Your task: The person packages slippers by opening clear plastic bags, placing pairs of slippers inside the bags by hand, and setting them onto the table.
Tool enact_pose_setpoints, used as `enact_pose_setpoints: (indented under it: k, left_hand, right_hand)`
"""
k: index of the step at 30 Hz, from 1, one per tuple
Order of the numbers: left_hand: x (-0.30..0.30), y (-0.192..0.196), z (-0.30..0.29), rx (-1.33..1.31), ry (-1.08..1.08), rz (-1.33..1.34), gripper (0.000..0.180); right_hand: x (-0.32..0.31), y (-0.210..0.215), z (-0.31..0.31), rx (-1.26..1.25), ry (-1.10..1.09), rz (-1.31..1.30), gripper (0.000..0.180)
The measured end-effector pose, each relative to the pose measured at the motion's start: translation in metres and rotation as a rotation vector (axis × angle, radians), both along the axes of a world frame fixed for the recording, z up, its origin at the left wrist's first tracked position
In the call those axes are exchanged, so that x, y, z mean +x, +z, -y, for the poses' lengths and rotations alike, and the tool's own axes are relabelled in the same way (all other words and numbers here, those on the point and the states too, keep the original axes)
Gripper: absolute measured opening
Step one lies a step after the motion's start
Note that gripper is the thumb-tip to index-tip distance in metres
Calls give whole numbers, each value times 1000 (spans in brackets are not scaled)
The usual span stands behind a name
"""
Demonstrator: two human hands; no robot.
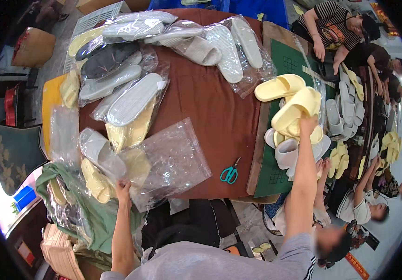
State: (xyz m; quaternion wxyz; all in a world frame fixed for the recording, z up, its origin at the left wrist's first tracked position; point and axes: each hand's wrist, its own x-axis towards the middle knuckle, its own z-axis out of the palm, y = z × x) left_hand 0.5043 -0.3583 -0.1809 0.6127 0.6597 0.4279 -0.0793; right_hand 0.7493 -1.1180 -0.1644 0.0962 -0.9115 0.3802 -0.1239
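Observation:
My left hand (123,187) pinches the edge of a flat clear plastic bag (182,161), which spreads rightward across the brown cloth. Right by those fingers lie a grey slipper (99,148) and a yellow slipper (97,183), both in clear wrapping. At the right, my right arm stretches out to a heap of slippers, where my right hand (307,125) grips a yellow slipper (295,111). Another yellow slipper (280,87) sits just beyond it, and a light grey slipper (286,154) lies below the hand. My right fingertips are partly hidden behind the slippers.
Teal-handled scissors (230,174) lie on the brown cloth (210,126). Bagged grey slippers (138,99) line the table's far and left sides. The heap rests on a green cutting mat (267,179). Several people work at the right beside more slippers (345,109). Green fabric (81,205) hangs lower left.

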Motion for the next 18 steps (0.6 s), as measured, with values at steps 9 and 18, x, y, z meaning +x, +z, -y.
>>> enact_pose_setpoints:
  k: [9,18]
  left_hand:
    - [-14,5,-9,-7,39,-2,37]
    - [0,15,17,20,84,-57,26]
  right_hand:
    - [70,132,-59,492,149,-751,83]
    - [132,-41,-210,61,672,146,23]
